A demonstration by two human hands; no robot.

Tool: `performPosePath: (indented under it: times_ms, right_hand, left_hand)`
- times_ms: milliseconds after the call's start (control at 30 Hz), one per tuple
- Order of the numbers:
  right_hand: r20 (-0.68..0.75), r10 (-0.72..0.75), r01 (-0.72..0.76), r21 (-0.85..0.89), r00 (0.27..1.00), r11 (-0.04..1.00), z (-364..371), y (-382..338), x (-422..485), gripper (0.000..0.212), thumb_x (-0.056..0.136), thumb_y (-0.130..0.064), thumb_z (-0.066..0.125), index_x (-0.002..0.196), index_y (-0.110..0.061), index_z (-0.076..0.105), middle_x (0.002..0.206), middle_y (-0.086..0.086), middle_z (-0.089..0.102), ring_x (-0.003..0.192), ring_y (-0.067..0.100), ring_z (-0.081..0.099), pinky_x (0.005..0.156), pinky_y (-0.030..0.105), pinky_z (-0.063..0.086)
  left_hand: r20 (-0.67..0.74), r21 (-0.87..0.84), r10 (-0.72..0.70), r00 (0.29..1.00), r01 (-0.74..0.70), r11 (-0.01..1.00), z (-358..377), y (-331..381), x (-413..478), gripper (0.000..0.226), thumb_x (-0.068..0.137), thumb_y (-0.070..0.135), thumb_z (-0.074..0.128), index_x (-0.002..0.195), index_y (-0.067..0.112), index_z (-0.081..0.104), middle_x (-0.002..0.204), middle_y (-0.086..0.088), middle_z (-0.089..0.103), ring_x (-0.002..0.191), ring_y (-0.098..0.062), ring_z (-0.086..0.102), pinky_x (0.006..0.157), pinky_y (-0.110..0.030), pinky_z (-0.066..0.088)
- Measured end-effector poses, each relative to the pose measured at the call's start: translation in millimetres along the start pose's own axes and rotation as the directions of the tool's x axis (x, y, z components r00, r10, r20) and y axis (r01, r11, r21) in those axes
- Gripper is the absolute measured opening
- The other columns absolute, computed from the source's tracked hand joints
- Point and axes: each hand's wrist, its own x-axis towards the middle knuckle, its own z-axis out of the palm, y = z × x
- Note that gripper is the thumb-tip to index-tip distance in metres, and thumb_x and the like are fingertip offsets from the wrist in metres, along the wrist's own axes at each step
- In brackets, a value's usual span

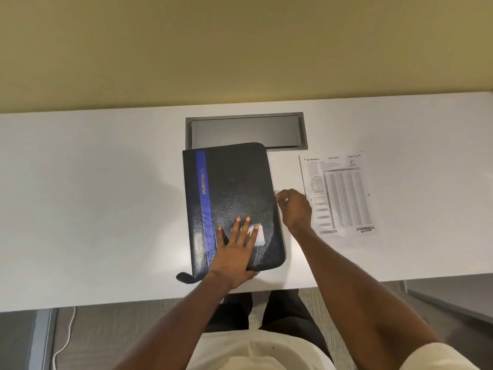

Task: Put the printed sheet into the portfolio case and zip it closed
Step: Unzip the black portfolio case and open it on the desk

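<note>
Currently the case [234, 206] lies shut on the desk [106, 196], left hand [236, 249] spread flat on its cover, holding nothing. Right hand [293, 206] pinches at the 3 o'clock edge, seemingly the zipper pull; the sheet [341, 193] lies well apart, further toward 3 o'clock. Risk: the case skids if the zipper snags.

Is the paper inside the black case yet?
No. The printed sheet lies flat on the table, right of the portfolio case.

printed sheet [340, 193]: text was way too small and blurry to read
zipper pull: couldn't make it out, right hand [294, 208] covered that edge
silver label [260, 235]: half hidden under left hand's fingers [246, 227]
desk [93, 196]: cut off both sides
</note>
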Motion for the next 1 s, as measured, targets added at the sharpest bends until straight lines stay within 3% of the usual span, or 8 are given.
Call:
performPosePath:
  times_ms: [433, 633, 833, 1000]
  right_hand:
    - [-0.013, -0.140, 0.138, -0.111, 0.990, 0.984, 6.7, 54.8, -87.6, 0.015, 0.096, -0.017, 0.062, 0.093, -0.022, 0.076, 0.095, -0.002, 0.075, 0.085, 0.022, 0.068, 0.075, 0.036, 0.057]
    - [-0.022, -0.144, 0.142, -0.073, 0.989, 0.987, 22.6, 79.0, -141.5, 0.013, 0.093, -0.013, 0.070, 0.102, -0.022, 0.074, 0.095, -0.006, 0.074, 0.085, 0.013, 0.067, 0.078, 0.033, 0.059]
    - [-0.027, -0.128, 0.125, -0.077, 0.991, 0.989, 38.2, 89.5, -182.3, 0.015, 0.092, -0.018, 0.071, 0.105, -0.024, 0.074, 0.103, -0.008, 0.075, 0.092, 0.013, 0.068, 0.083, 0.034, 0.058]
    - [0.031, -0.231, 0.233, -0.095, 0.972, 0.968, 62.5, 72.8, -205.3, 0.017, 0.084, -0.017, 0.079, 0.098, -0.025, 0.076, 0.093, -0.011, 0.075, 0.085, 0.009, 0.067, 0.081, 0.027, 0.052]
  left_hand:
    - [-0.009, 0.091, 0.082, 0.997, -0.081, 0.993, -6.4, -5.1, -12.7, 0.114, 0.086, 0.074, 0.053, 0.164, 0.014, -0.004, 0.173, -0.014, -0.010, 0.157, -0.045, -0.013, 0.119, -0.074, 0.016]
    - [0.021, 0.085, 0.089, 0.996, -0.090, 0.992, -2.8, -6.8, -18.3, 0.106, 0.092, 0.071, 0.048, 0.163, 0.015, -0.007, 0.173, -0.014, -0.007, 0.156, -0.048, -0.011, 0.118, -0.074, 0.020]
    - [0.043, 0.082, 0.075, 0.996, -0.078, 0.994, 6.6, -4.1, -26.2, 0.088, 0.102, 0.063, 0.036, 0.164, 0.012, 0.001, 0.173, -0.015, 0.003, 0.156, -0.050, -0.003, 0.117, -0.069, 0.029]
    - [0.030, 0.075, 0.081, 0.996, -0.083, 0.994, 6.3, -6.2, -32.5, 0.085, 0.103, 0.058, 0.039, 0.164, 0.009, 0.006, 0.172, -0.016, 0.015, 0.156, -0.050, 0.008, 0.111, -0.069, 0.038]
